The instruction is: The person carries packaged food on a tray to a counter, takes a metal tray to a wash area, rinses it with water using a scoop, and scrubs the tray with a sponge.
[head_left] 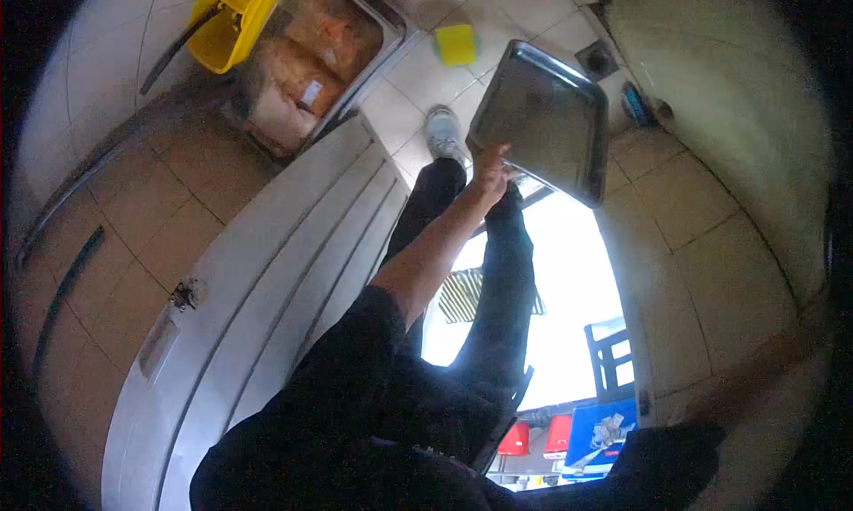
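Note:
My left hand is closed on the near left edge of a shallow metal tray. The tray is tilted above the tiled floor, and its inside looks bare. Below that arm are my dark trouser legs and a light shoe. My right forearm stretches out to the right in the dim area beside the tiled wall. The hand at its end is lost in the dark rim of the picture.
A white ridged door stands on the left. Beyond it is a metal pan with wrapped orange-brown contents, beside a yellow plastic object. A yellow square, a floor drain and a blue item lie near the tray.

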`<state>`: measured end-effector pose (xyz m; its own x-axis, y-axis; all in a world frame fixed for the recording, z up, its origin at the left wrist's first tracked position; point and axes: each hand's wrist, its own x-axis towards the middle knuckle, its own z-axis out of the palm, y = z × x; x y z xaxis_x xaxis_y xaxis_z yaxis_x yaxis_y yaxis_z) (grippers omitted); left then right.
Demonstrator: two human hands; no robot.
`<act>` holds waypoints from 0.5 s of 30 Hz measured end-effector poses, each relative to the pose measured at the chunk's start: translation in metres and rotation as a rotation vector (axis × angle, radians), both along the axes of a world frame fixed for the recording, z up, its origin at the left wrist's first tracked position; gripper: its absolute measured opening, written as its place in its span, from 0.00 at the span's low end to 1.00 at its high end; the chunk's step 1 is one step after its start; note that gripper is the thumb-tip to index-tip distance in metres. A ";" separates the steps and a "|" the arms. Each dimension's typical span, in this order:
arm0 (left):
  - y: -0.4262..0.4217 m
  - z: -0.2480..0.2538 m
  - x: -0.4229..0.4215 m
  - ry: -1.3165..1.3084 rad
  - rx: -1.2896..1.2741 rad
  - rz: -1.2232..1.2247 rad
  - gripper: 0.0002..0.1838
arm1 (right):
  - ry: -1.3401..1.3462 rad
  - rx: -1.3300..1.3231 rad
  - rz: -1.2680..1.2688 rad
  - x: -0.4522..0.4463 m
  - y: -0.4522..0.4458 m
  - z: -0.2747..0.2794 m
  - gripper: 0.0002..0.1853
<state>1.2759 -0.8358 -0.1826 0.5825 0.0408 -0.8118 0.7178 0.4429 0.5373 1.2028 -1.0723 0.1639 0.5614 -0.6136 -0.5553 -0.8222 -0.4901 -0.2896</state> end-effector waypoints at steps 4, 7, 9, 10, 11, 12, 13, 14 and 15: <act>0.014 0.024 0.011 0.055 -0.071 0.030 0.33 | -0.017 0.009 -0.016 -0.003 0.001 0.005 0.18; 0.028 0.033 0.017 0.198 -0.234 0.128 0.35 | -0.020 0.012 -0.010 -0.002 0.002 0.005 0.18; 0.036 0.015 0.008 0.215 -0.372 0.181 0.35 | -0.018 0.027 0.002 0.001 0.003 0.002 0.19; 0.036 0.008 -0.002 -0.050 -0.156 -0.077 0.35 | -0.019 0.031 0.007 0.002 0.004 0.001 0.19; 0.034 -0.003 -0.005 -0.184 -0.045 -0.210 0.36 | -0.017 0.036 0.013 0.004 0.005 -0.002 0.19; 0.031 0.007 0.006 -0.317 0.081 -0.324 0.36 | -0.018 0.040 0.027 0.007 0.005 -0.005 0.19; 0.022 0.012 0.019 -0.020 -0.004 -0.099 0.37 | -0.016 0.048 0.044 0.010 0.005 -0.010 0.19; 0.019 0.021 0.030 0.128 -0.059 0.009 0.37 | -0.012 0.046 0.053 0.009 0.008 -0.018 0.20; 0.017 0.029 0.041 0.274 -0.104 0.137 0.37 | -0.010 0.049 0.069 0.013 0.010 -0.023 0.20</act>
